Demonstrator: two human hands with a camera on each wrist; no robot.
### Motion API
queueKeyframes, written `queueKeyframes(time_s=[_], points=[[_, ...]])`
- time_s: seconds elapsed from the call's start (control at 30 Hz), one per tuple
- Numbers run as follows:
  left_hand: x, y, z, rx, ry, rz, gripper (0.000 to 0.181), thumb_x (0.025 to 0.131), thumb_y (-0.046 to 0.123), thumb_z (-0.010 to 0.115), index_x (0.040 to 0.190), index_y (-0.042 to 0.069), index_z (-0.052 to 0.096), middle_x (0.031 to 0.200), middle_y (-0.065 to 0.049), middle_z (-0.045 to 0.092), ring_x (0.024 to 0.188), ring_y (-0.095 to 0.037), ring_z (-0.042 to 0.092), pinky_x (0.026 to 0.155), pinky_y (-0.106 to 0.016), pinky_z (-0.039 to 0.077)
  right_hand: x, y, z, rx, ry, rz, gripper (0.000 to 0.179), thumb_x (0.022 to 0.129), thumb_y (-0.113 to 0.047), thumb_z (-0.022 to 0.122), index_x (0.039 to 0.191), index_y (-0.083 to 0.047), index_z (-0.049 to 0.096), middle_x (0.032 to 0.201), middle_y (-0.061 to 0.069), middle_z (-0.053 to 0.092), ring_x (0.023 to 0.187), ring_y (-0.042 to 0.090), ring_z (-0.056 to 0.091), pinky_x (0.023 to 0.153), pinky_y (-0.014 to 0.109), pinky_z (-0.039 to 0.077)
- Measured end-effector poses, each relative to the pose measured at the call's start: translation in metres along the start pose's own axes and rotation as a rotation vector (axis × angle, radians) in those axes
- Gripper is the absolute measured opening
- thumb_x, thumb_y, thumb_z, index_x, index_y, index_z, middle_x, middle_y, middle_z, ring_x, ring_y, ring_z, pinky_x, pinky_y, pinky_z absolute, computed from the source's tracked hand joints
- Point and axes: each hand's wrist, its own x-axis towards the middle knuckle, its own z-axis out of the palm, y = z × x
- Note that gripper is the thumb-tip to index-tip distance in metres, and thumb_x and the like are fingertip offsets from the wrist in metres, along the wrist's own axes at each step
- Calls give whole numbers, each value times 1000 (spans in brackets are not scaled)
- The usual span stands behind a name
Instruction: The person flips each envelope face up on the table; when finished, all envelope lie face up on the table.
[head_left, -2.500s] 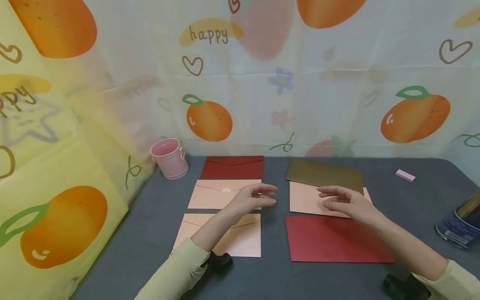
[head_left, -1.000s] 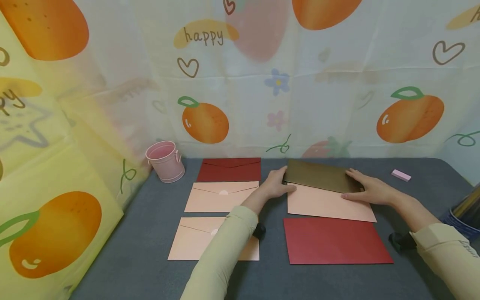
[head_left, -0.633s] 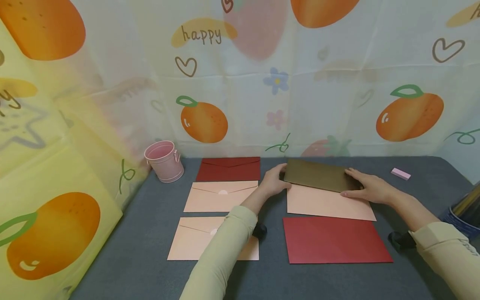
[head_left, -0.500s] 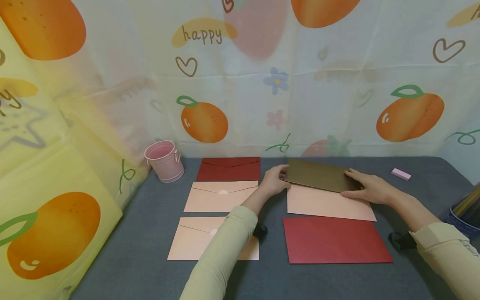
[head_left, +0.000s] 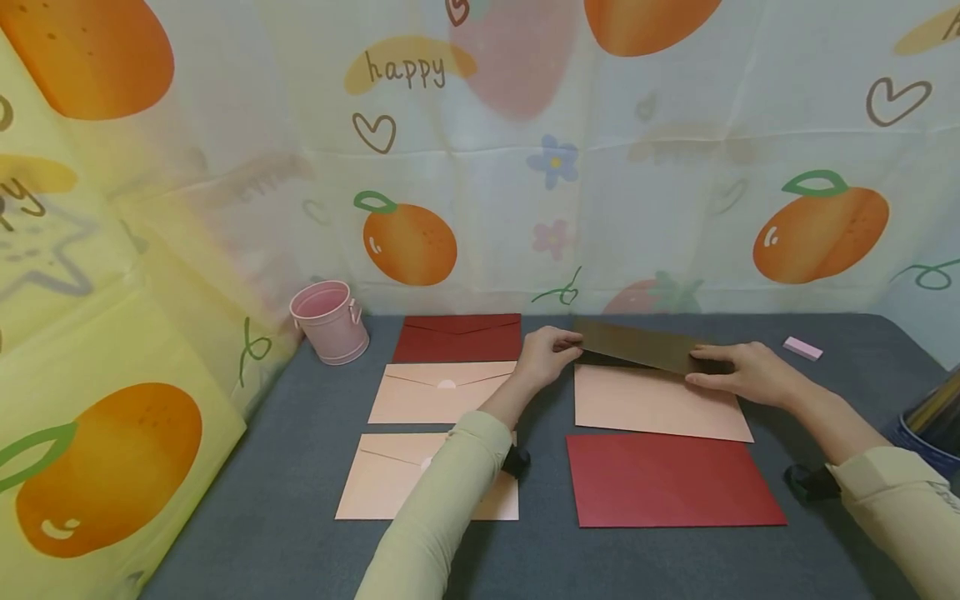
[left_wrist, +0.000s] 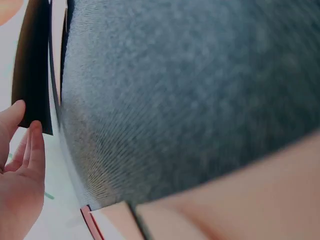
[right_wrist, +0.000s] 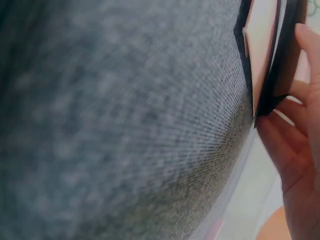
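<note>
A brown envelope (head_left: 637,345), no flap visible on its upper face, is held between both hands at the back right, its left end raised off the table. My left hand (head_left: 546,360) pinches its left end between thumb and fingers, as the left wrist view confirms with the dark underside (left_wrist: 34,90) showing. At the right end, my right hand (head_left: 753,375) grips the edge, fingers above and thumb nearer me. Just in front lies a peach envelope (head_left: 660,404), and nearer still a red envelope (head_left: 675,482).
On the left, a dark red envelope (head_left: 461,340) and two peach envelopes (head_left: 412,396) with flaps up form a column. A pink bucket (head_left: 330,329) stands back left. A small pink block (head_left: 802,348) and a blue container (head_left: 930,446) of long items are at right.
Both hands came from hovering over the envelopes to the brown envelope's two ends and took hold of it. Its left end has since risen and the envelope has tilted.
</note>
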Motion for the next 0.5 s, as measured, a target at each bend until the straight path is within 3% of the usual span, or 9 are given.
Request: queueKeyframes(time_s=[0.13, 0.23, 0.33, 0.5], points=[[-2, 3, -5, 3, 51, 47, 24, 94, 13, 67, 116, 7, 72, 112, -8, 62, 101, -20, 64, 79, -21, 52, -4, -2, -2, 15, 118, -53, 37, 87, -30, 74, 115, -5, 73, 101, 12, 73, 80, 21, 65, 63, 33, 48], [-2, 4, -10, 32, 67, 94, 21, 94, 15, 67, 113, 10, 74, 110, -6, 62, 100, -19, 62, 79, -21, 51, -5, -5, -3, 24, 201, -95, 26, 87, -21, 74, 109, -8, 75, 96, 6, 74, 79, 18, 68, 62, 30, 50], [-1, 4, -16, 55, 74, 138, 19, 94, 18, 67, 110, 13, 75, 109, -4, 62, 102, -18, 59, 82, -22, 50, -4, -7, -4, 27, 270, -146, 20, 86, -12, 74, 106, -8, 76, 92, 4, 74, 75, 12, 67, 58, 26, 50], [-2, 8, -26, 41, 87, 160, 18, 94, 21, 67, 109, 15, 76, 111, 0, 67, 106, -14, 59, 88, -24, 48, 2, -10, -6, 25, 363, -219, 21, 80, 0, 76, 100, -7, 76, 88, 4, 74, 71, 6, 66, 59, 17, 50]])
